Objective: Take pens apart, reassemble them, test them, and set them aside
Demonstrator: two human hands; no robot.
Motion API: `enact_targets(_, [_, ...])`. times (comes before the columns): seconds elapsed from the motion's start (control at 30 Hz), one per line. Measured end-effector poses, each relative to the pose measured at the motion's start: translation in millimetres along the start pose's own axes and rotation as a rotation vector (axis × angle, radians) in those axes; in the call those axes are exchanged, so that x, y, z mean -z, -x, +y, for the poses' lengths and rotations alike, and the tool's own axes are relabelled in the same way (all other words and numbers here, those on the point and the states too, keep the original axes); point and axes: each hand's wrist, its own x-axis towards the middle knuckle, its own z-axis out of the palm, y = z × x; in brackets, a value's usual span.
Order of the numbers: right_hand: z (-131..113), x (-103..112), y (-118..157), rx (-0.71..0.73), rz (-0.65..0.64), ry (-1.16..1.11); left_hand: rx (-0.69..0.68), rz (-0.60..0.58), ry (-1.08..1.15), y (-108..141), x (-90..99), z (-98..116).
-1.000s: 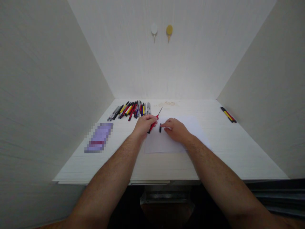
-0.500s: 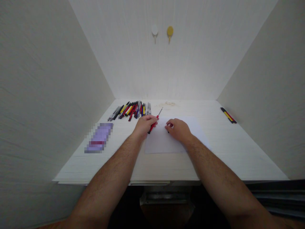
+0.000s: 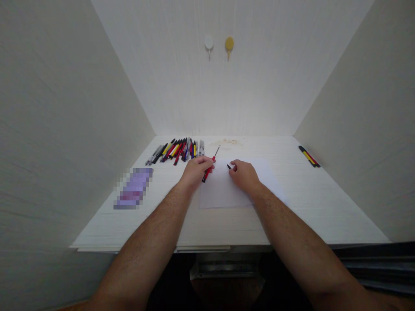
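Observation:
My left hand (image 3: 195, 169) is closed around a red pen barrel (image 3: 206, 173) with a black end. A thin refill (image 3: 217, 150) sticks out of its far end, pointing up and away to the right. My right hand (image 3: 244, 173) pinches a small black pen tip (image 3: 229, 166), whose pointed end shows past the fingers; the rest of it is hidden. The two hands are apart, over a white sheet of paper (image 3: 220, 196) on the desk.
Several pens (image 3: 175, 150) in red, yellow, black, blue and clear lie in a row at the back left. Before them is a blurred purple object (image 3: 136, 185). A few pens (image 3: 309, 156) rest by the right wall. Two hooks (image 3: 229, 43) hang on the back wall.
The fingers of my right hand have turned the black pen tip so that its point now shows, facing up and left. My left hand keeps hold of the red pen barrel.

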Motion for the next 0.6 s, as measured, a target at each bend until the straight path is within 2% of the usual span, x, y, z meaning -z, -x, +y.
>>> enact_targets(0.13, [-4.5,4.5,-4.2,-0.106,0.138,-0.622,-0.001,-0.053,0.038,2.6,-1.1,0.8])
enact_targets(0.23, [-9.2,8.9,-4.7,-0.175,0.147,-0.973,-0.009,-0.107,0.045,4.1,-1.9,0.2])
enact_targets(0.37, [-12.5,12.0,-2.6,-0.189,0.087,-1.168,0.015,-0.182,0.054,7.0,-3.0,0.9])
enact_targets(0.6, [-14.3,13.2,0.2,-0.180,0.018,-1.283,0.118,-0.327,0.084,13.8,-6.0,7.4])
